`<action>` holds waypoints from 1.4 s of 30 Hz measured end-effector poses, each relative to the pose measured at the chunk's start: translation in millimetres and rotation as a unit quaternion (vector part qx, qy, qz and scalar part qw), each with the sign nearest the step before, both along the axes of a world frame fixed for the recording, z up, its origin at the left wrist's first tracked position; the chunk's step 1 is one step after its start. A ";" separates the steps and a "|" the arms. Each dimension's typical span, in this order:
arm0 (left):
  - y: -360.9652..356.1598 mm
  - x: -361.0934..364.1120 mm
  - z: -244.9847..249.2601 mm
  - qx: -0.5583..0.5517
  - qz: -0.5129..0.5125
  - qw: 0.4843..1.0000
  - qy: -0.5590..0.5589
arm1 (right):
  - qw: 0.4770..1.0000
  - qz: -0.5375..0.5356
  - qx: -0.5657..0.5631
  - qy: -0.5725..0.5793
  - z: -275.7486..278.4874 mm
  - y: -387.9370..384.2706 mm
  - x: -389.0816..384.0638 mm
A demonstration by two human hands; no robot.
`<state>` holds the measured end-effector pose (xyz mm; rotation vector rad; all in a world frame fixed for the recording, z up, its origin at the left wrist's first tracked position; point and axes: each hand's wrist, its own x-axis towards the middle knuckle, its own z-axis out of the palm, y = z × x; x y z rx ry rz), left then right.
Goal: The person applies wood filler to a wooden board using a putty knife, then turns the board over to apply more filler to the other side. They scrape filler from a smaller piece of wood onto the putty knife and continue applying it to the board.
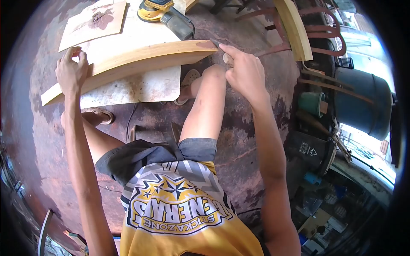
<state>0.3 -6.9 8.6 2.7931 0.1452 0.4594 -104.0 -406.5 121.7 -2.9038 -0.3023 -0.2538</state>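
Note:
A long, pale wooden board (132,62) lies on edge across the white work surface. My left hand (72,70) is wrapped over its left part, thumb and fingers curled around the upper edge. At the board's right end my right hand (245,70) grips a tool with a wooden handle (227,59). The tool's dark, thin blade (215,43) reaches the board's upper edge, beside a reddish-brown patch (206,44) on the wood.
A yellow and black power sander (164,17) and a flat wooden panel (95,23) with a dark smear lie beyond the board. At right are another plank (294,30), a reddish chair (329,32), a green bucket (311,104) and a blue drum (363,100).

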 end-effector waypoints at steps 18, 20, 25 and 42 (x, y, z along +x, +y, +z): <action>-0.4 -1.4 1.3 -0.005 0.000 1.000 0.005 | 0.990 -0.024 -0.012 0.138 8.0 49.3 -3.8; -0.7 -1.9 1.7 -0.005 0.001 1.000 0.003 | 0.993 -0.024 0.032 0.109 11.6 44.5 -3.3; -0.1 -2.4 -0.6 0.002 0.004 1.000 -0.003 | 0.979 -0.147 -0.029 0.138 9.8 31.1 17.0; 2.0 -2.2 -3.6 0.008 0.002 1.000 -0.023 | 0.991 -0.045 -0.049 0.120 12.9 58.7 9.8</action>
